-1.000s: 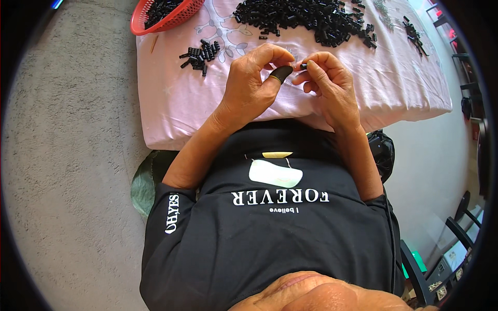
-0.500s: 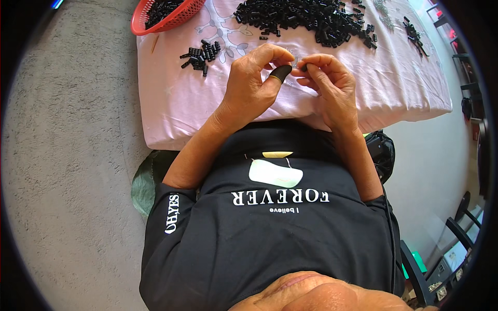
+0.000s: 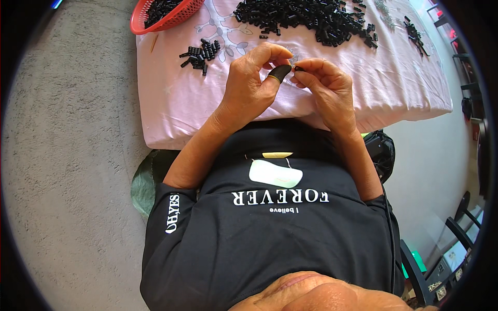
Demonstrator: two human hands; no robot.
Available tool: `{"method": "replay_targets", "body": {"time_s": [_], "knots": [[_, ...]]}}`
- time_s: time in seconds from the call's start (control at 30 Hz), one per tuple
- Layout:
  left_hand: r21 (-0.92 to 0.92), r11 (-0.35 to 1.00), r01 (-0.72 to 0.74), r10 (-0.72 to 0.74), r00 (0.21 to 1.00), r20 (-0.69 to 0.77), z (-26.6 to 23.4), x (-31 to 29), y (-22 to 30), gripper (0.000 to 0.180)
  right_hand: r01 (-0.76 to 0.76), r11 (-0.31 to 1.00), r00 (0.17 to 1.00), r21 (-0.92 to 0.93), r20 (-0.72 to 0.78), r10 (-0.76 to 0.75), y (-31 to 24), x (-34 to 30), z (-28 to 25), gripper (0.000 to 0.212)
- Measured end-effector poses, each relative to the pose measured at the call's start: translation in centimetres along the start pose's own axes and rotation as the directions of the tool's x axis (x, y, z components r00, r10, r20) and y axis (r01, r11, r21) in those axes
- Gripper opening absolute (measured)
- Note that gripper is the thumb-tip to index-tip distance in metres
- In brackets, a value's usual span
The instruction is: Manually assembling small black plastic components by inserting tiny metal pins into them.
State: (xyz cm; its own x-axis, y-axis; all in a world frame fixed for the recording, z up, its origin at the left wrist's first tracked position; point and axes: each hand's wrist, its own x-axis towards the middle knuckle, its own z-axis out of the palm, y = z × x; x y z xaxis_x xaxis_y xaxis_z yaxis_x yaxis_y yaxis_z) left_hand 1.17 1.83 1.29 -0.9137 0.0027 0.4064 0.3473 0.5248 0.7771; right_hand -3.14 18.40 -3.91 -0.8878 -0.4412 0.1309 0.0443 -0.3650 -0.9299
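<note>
Both of my hands meet above the near part of a pink cloth-covered table (image 3: 171,114). My left hand (image 3: 251,78) is closed in a pinch, with a black finger cot (image 3: 280,73) on its thumb; what its fingertips hold is hidden. My right hand (image 3: 330,88) pinches a small black piece (image 3: 299,68) between thumb and forefinger, close against the left fingertips. Beyond the hands spreads a large heap of small black cylindrical parts (image 3: 311,18). A smaller group of the same black parts (image 3: 201,55) lies left of my left hand.
At the far left edge stands a red plastic basket (image 3: 171,19) holding more black parts. A thin wooden stick (image 3: 154,43) lies below it. Far right are a small dark bundle (image 3: 415,36) and a grey wiry pile (image 3: 383,13). A black bag (image 3: 381,153) is under the right edge.
My right hand has shifted slightly left, bringing the small black piece nearer to my left fingertips. The left hand has stayed nearly still.
</note>
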Motion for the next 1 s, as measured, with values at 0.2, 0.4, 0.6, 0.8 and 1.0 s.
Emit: {"method": "replay_targets", "body": {"time_s": [0.2,0.4,0.6,0.8,1.0], "knots": [[0.033,0.999,-0.013,0.012,1.000,0.029,-0.1,-0.2,-0.1,0.028,0.008,0.999,1.000,0.052,0.023,-0.009,-0.5,-0.1,0.5,0.017],[0.091,0.995,-0.040,0.034,0.997,0.066,-0.5,-0.1,-0.1,0.030,-0.020,1.000,0.999,0.006,0.043,0.020,-0.4,-0.1,0.2,0.016],[-0.036,0.998,0.060,-0.054,0.986,0.156,-1.1,-0.2,-0.5,0.029,-0.047,0.999,0.995,-0.021,0.085,0.049,-0.7,-0.3,0.1,0.016],[-0.172,0.966,0.191,-0.137,0.949,0.283,-2.0,1.4,-2.5,0.022,-0.050,0.998,0.998,0.023,0.035,0.049,-0.6,0.4,-0.3,0.014],[0.337,0.938,0.078,-0.091,0.996,0.024,-3.3,4.9,-7.3,0.020,0.018,0.998,0.997,-0.062,-0.079,-0.022,-0.6,1.7,-0.8,0.015]]}}
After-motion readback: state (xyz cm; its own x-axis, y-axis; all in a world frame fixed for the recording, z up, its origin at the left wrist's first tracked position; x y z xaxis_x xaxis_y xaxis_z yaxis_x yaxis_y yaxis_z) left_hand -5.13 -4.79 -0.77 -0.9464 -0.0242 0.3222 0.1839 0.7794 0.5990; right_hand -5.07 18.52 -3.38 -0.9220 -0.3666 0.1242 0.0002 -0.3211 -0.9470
